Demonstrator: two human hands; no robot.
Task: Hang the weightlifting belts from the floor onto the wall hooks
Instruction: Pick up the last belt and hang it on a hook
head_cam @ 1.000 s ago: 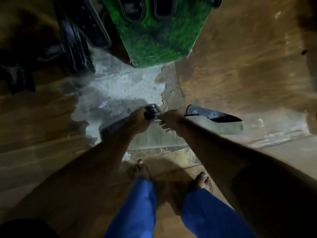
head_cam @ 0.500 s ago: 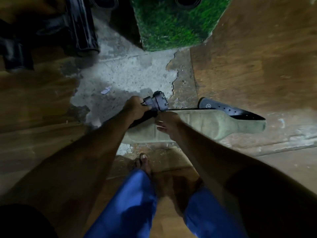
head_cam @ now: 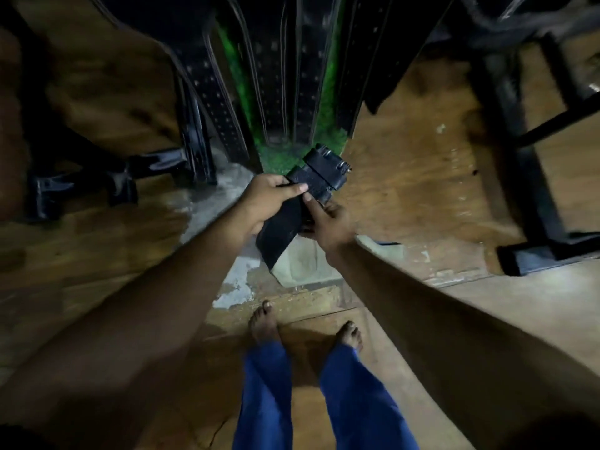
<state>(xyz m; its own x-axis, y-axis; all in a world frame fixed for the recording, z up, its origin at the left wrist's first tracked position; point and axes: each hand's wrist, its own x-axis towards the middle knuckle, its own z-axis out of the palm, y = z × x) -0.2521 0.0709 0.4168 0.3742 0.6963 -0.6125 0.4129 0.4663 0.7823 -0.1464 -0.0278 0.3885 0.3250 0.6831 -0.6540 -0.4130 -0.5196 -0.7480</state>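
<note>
Belt (head_cam: 302, 196) is up off the floor, black, held in front of the person with its buckle end pointing toward the wall. Left hand (head_cam: 269, 199) grips it near the buckle, thumb across the strap; right hand (head_cam: 328, 222) pinches the strap from the other side. Just past it, more black belts (head_cam: 279, 76) hang against a green turf panel (head_cam: 282, 159). Bare feet (head_cam: 264, 323) below on the wooden floor (head_cam: 422, 190).
</note>
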